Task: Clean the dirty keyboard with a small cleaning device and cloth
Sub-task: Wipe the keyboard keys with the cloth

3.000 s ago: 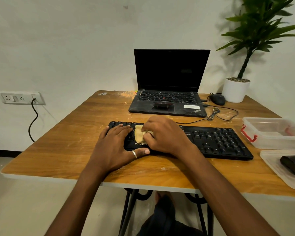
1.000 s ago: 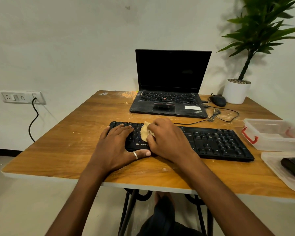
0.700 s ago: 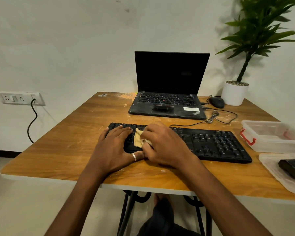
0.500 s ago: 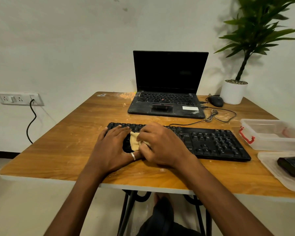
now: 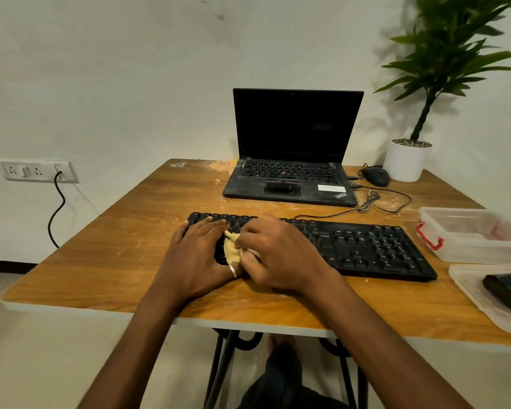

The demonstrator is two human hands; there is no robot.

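Observation:
A black keyboard lies across the middle of the wooden table. My left hand rests flat on its left end, fingers straight, a ring on the thumb. My right hand grips a crumpled yellow cloth and presses it on the keys just right of my left hand. Most of the cloth is hidden under my right hand. A small black device lies on a clear lid at the right edge.
An open black laptop stands behind the keyboard, with a mouse and looped cable to its right. A white plant pot is at the back right. A clear box with red clasps sits beside the keyboard's right end. A wall socket is at left.
My right hand has rubbed the cloth back and forth over the left part of the keyboard, ending closer to my left hand. My left hand has stayed in place.

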